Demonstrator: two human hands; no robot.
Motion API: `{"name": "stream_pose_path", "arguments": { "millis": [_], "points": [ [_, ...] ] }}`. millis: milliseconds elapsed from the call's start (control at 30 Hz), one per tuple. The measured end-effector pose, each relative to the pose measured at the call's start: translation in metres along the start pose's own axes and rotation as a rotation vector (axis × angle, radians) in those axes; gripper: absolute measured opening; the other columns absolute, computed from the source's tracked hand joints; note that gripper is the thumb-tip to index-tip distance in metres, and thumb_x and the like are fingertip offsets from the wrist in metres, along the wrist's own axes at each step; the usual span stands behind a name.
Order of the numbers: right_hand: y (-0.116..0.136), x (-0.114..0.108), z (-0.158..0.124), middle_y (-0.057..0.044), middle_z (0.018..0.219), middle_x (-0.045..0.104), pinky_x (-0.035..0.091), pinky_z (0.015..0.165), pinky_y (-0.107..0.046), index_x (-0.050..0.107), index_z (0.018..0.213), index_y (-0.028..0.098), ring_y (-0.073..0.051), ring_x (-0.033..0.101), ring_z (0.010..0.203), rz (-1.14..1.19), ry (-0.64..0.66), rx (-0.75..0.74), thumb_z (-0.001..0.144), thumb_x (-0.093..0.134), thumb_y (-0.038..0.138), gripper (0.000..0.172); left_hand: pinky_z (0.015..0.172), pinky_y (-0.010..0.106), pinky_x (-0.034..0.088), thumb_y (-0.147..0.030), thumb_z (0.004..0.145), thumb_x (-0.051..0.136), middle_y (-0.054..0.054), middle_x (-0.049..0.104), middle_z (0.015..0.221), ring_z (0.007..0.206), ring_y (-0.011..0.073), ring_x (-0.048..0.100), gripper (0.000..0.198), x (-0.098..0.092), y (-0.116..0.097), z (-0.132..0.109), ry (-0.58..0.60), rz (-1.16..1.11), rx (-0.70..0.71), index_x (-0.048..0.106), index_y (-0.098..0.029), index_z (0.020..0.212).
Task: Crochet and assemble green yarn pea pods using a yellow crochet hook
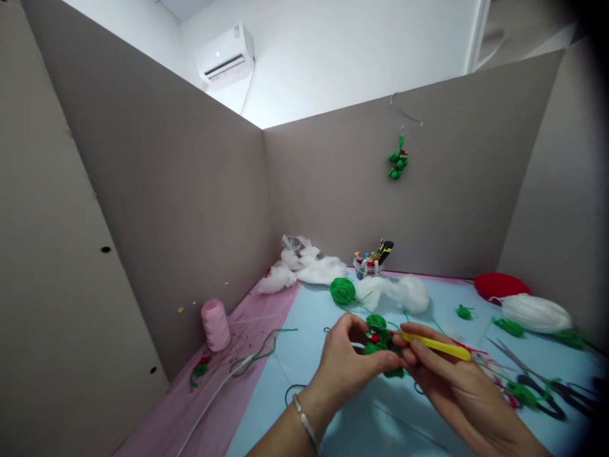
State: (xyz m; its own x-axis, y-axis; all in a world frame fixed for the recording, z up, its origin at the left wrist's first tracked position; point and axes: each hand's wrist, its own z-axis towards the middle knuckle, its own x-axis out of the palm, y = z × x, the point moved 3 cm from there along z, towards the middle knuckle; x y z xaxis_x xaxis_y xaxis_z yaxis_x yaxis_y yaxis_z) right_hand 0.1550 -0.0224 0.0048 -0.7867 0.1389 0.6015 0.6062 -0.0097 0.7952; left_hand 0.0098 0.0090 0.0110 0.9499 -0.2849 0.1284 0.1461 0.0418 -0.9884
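Low in the middle of the frame, just above the table (314,317), sits a small green crochet piece (379,341). It is lumpy, made of bright green yarn with a few red dots worked in, and loose green strands trail off it.

The left hand (349,365) has it pinched: its grip is closed down on the piece, thumb below and fingers curled over the top. The wrist, which wears a thin pale band, comes up from the bottom edge, palm turned toward the centre.

The right hand (451,381) meets it from the lower right. Its grip is closed around a yellow crochet hook (440,346), held like a pencil, with the tip pointing left into the green piece. The fingertips of both hands almost touch around the work.

Behind them lie a ball of green yarn (342,290) and white stuffing (404,292). Scissors (542,381) lie at the right, and a pink spool (215,325) stands at the left.
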Motion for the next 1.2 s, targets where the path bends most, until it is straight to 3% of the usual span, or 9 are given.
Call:
{"name": "stream_pose_path", "arguments": {
  "millis": [133,300,700,900,1200],
  "points": [
    [-0.003,-0.001,0.001,-0.007,0.076,0.073,0.054,0.068,-0.018,0.077,0.084,0.019,-0.012,0.062,0.065,-0.024,0.018,-0.006,0.052,0.089,0.030,0.036,0.065,0.026,0.046,-0.023,0.064,0.068,0.003,0.060,0.077,0.069,0.0128,0.055,0.027,0.003,0.001,0.001,0.063,-0.042,0.022,0.056,-0.014,0.086],
    [-0.003,-0.007,0.004,-0.006,0.078,0.073,0.053,0.071,-0.018,0.077,0.084,0.020,-0.013,0.062,0.070,-0.069,0.025,-0.026,0.053,0.088,0.032,0.035,0.054,0.025,0.046,-0.023,0.064,0.064,0.001,0.058,0.067,0.054,0.0111,0.054,0.024,0.003,0.000,0.003,0.036,-0.032,-0.022,0.057,-0.013,0.084],
    [0.010,-0.013,0.003,-0.002,0.067,0.066,0.046,0.060,-0.017,0.077,0.079,0.021,-0.012,0.054,0.064,-0.272,0.030,-0.097,0.056,0.085,0.041,0.031,0.047,0.020,0.039,-0.022,0.064,0.059,0.000,0.058,0.061,0.051,0.0085,0.049,0.019,0.000,-0.006,0.001,-0.009,0.094,-0.093,0.060,-0.014,0.082],
    [0.010,-0.009,0.003,-0.004,0.064,0.064,0.045,0.054,-0.017,0.076,0.071,0.017,-0.012,0.053,0.063,-0.169,-0.030,-0.039,0.046,0.089,0.039,0.035,0.044,0.019,0.031,-0.023,0.070,0.053,-0.004,0.053,0.056,0.045,0.0063,0.041,0.015,0.001,-0.006,0.000,0.027,0.118,-0.112,0.059,-0.015,0.082],
    [0.007,-0.003,0.005,-0.004,0.064,0.066,0.046,0.053,-0.019,0.076,0.070,0.018,-0.012,0.053,0.059,-0.109,-0.003,-0.030,0.049,0.089,0.036,0.031,0.047,0.020,0.032,-0.025,0.068,0.059,-0.005,0.051,0.056,0.047,0.0067,0.041,0.015,0.001,-0.009,-0.002,0.022,0.106,-0.083,0.058,-0.016,0.079]
  ]
}}
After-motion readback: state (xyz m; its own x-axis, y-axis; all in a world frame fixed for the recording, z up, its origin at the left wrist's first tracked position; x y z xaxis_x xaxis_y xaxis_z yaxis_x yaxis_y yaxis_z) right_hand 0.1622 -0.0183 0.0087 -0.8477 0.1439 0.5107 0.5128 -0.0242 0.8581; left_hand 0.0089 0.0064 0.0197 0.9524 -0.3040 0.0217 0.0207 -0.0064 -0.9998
